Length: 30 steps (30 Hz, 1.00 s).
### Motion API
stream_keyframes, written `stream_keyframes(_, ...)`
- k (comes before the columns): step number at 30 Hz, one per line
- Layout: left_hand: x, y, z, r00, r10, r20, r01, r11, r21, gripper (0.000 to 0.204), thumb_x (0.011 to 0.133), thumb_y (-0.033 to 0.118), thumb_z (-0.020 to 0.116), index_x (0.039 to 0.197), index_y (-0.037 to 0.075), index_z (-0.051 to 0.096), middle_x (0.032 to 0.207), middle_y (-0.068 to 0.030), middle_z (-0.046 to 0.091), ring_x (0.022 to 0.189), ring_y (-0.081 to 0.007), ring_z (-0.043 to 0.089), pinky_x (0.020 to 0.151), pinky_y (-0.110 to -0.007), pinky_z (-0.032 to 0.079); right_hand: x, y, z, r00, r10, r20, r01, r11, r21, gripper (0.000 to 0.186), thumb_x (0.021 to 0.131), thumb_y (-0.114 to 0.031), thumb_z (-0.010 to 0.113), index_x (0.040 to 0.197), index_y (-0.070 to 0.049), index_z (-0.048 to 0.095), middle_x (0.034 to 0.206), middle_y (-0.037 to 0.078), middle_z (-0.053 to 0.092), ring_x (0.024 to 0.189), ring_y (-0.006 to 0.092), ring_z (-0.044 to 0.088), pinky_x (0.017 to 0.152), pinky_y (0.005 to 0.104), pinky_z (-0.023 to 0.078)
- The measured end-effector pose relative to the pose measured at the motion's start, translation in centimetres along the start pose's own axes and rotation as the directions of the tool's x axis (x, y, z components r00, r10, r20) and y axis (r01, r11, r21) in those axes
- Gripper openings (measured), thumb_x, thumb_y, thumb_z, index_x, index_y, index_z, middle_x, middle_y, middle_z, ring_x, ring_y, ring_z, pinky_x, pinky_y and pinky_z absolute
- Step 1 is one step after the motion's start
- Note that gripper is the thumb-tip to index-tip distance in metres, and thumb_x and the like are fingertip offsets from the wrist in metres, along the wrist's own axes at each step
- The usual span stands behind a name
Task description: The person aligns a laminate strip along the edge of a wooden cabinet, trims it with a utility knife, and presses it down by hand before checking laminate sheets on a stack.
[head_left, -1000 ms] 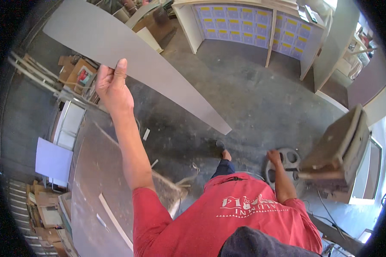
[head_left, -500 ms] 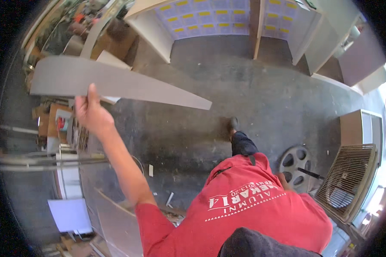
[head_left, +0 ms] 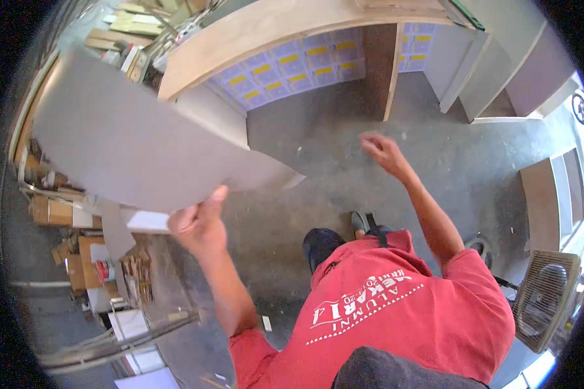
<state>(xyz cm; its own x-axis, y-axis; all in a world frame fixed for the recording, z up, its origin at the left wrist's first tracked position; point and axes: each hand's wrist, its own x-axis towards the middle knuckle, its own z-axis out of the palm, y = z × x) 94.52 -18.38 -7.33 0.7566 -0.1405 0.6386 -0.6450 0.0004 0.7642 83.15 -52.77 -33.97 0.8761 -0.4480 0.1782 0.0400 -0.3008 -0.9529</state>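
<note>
My left hand (head_left: 200,220) is closed on the lower edge of a long grey tapered sheet (head_left: 120,129), which reaches across the upper left to a narrow point near the middle of the view. My right hand (head_left: 379,149) is raised over the concrete floor at the centre right, apart from the sheet, with its slightly blurred fingers curled and nothing seen in them.
Wooden cabinet frames (head_left: 272,23) with blue, yellow-marked panels run along the top; more units (head_left: 538,204) stand right. Boards and cardboard (head_left: 84,253) crowd the left. A standing fan (head_left: 542,295) is at the lower right, by my arm.
My right hand has risen from beside the fan toward the middle. My left hand and the sheet have shifted as my view turned, and the sheet is now angled more broadly toward me.
</note>
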Motion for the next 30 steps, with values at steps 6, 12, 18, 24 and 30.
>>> stream_keyframes(6,7.3,-7.0,8.6,0.8,0.073,0.596,-0.045,0.997,-0.062,0.014,0.079,-0.003,0.075,0.093,-0.001,0.073,0.083,-0.0118,0.071,0.07,-0.0119,0.062,0.066,-0.025,0.049,13.9,-25.0,-4.5,0.938,-0.34,0.074,0.177,0.65,0.739,0.067,0.101,-0.055,0.036,0.131,0.002,0.053,0.118,0.01,0.065,0.105,0.0174,0.062,0.091,0.0325,0.048)
stream_keyframes(12,9.7,-14.3,18.0,0.568,0.326,0.756,0.109,0.881,-0.461,0.018,0.083,-0.003,0.068,0.101,-0.001,0.071,0.08,-0.0126,0.069,0.069,-0.0111,0.06,0.066,-0.024,0.049,18.4,-31.1,-7.4,0.98,0.026,-0.196,0.126,0.681,0.722,0.055,0.1,-0.043,0.049,0.129,0.003,0.054,0.117,0.009,0.066,0.105,0.0181,0.063,0.091,0.0334,0.049)
stream_keyframes(18,8.7,-21.1,26.2,0.471,0.213,0.856,0.473,0.758,-0.449,0.022,0.086,-0.005,0.065,0.107,-0.001,0.069,0.082,-0.0077,0.071,0.076,-0.0059,0.058,0.068,-0.023,0.049,18.1,-30.3,-10.3,0.752,-0.067,-0.655,0.224,0.962,0.158,0.037,0.09,-0.019,0.07,0.12,0.0,0.06,0.111,0.007,0.067,0.101,0.0167,0.064,0.087,0.031,0.051)
stream_keyframes(24,8.7,-25.7,34.1,0.703,0.09,0.705,0.41,0.759,-0.506,0.033,0.087,-0.005,0.063,0.119,0.003,0.065,0.1,-0.0066,0.071,0.092,-0.008,0.063,0.079,-0.024,0.052,21.8,-27.4,-12.3,0.688,-0.141,-0.711,0.004,0.982,-0.191,0.039,0.089,-0.029,0.071,0.115,0.0,0.063,0.104,0.005,0.068,0.095,0.0141,0.064,0.087,0.0288,0.048)
stream_keyframes(30,8.7,-39.5,35.4,0.56,-0.308,0.769,0.634,0.757,-0.158,0.035,0.092,0.004,0.063,0.127,-0.001,0.059,0.119,-0.0131,0.066,0.106,-0.0162,0.063,0.09,-0.028,0.05,27.9,-23.8,-16.5,0.686,-0.309,-0.659,0.11,0.939,-0.326,0.048,0.09,-0.03,0.068,0.121,0.006,0.06,0.103,0.016,0.068,0.093,0.0199,0.065,0.083,0.0333,0.051)
